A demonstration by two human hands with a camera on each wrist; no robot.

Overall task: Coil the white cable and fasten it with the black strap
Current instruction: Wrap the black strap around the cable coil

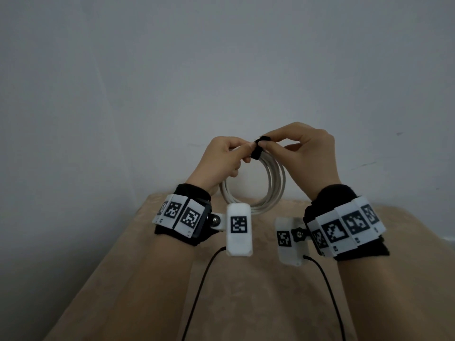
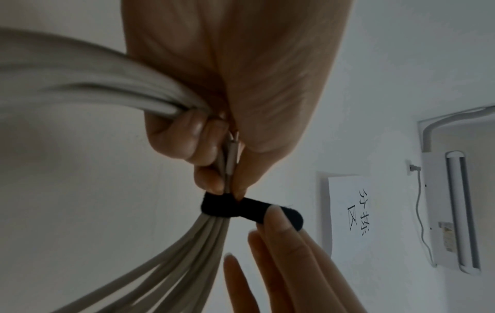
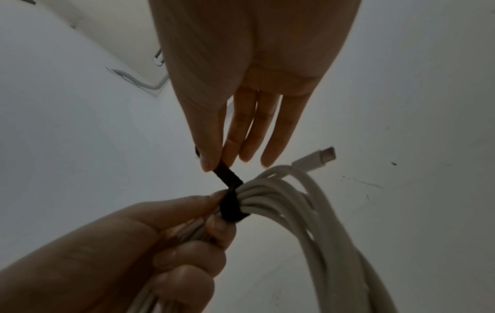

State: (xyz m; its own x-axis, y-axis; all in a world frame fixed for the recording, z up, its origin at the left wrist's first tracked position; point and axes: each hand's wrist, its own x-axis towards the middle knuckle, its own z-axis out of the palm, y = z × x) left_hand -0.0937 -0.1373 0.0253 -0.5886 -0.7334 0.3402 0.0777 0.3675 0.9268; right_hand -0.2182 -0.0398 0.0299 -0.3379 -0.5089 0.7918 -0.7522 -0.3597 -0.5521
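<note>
The white cable [image 1: 275, 183] hangs as a round coil of several loops in the air above the far table edge. My left hand [image 1: 225, 158] grips the top of the coil [image 2: 107, 89], fingers curled round the strands [image 3: 294, 203]. A black strap [image 1: 258, 147] is wrapped round the bundle [image 2: 217, 206] right beside those fingertips. My right hand [image 1: 305, 148] pinches the strap's free tail [image 3: 227, 175] between thumb and forefinger, the other fingers straight. In the left wrist view the tail [image 2: 289, 216] sticks out to the right. A cable plug [image 3: 325, 153] pokes out behind the coil.
A beige cloth-covered table [image 1: 246, 291] lies below my hands, against a plain pale wall [image 1: 221, 70]. Black wires [image 1: 202, 286] run from the wrist cameras toward me. A paper sign [image 2: 350, 211] and a white wall unit [image 2: 450, 211] show in the left wrist view.
</note>
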